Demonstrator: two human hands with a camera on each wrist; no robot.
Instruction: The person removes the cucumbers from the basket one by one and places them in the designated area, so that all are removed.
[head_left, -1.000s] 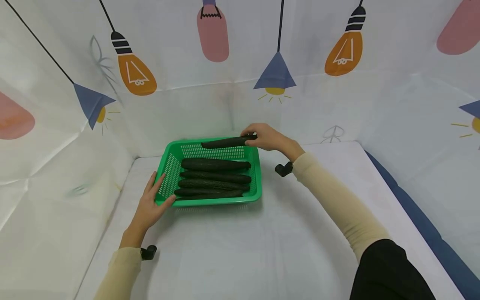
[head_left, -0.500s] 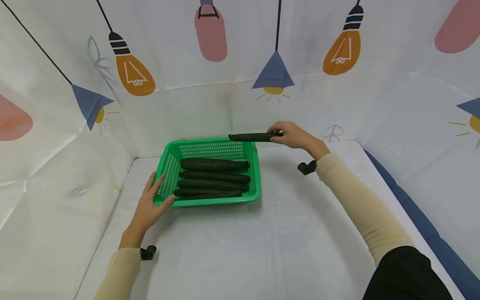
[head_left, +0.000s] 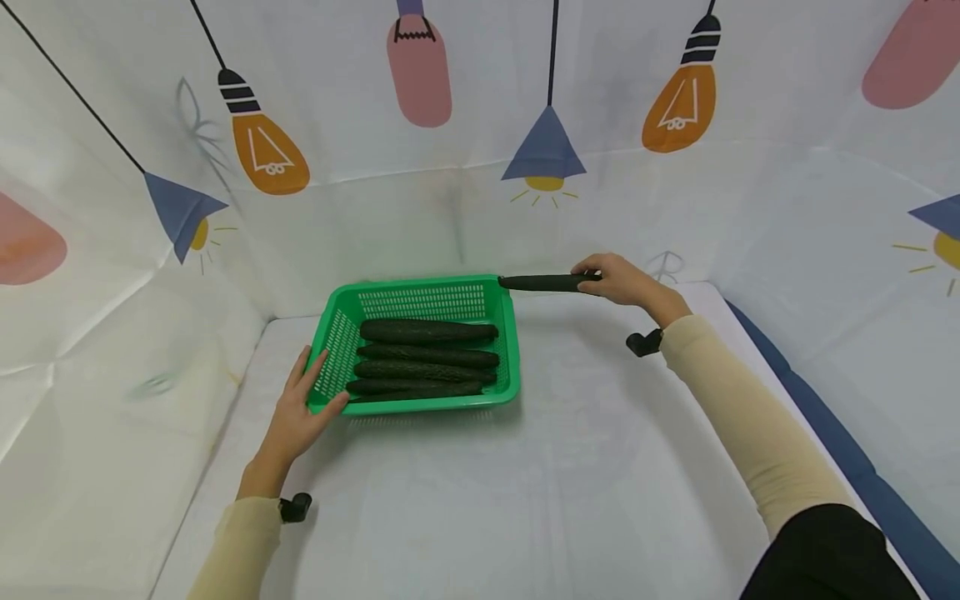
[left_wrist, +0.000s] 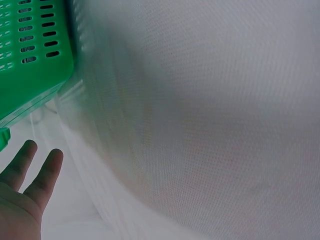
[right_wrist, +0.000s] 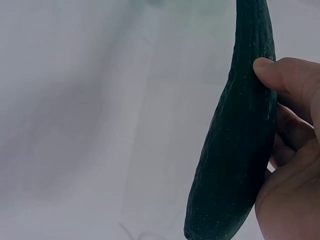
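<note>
A dark green cucumber (head_left: 542, 283) is pinched near one end by my right hand (head_left: 624, 282), above the table just right of the basket. Its far tip overlaps the basket's back right corner in the head view. The right wrist view shows the thumb across the cucumber (right_wrist: 232, 135), with fingers behind it. My left hand (head_left: 294, 421) rests with spread, straight fingers at the left rim of the green plastic basket (head_left: 431, 406). Inside the basket several more cucumbers (head_left: 427, 357) lie side by side. In the left wrist view, two fingers (left_wrist: 44, 182) show below the basket corner (left_wrist: 35, 85).
A white cloth covers the table (head_left: 465, 500). Behind it hangs a white curtain (head_left: 360, 225) printed with lamps and bulbs, close to the basket's back rim. Blue fabric (head_left: 817, 425) runs along the table's right edge.
My right hand has carried the cucumber rightward, from over the basket's back rim to beyond its right side. The left hand and basket have stayed in place.
</note>
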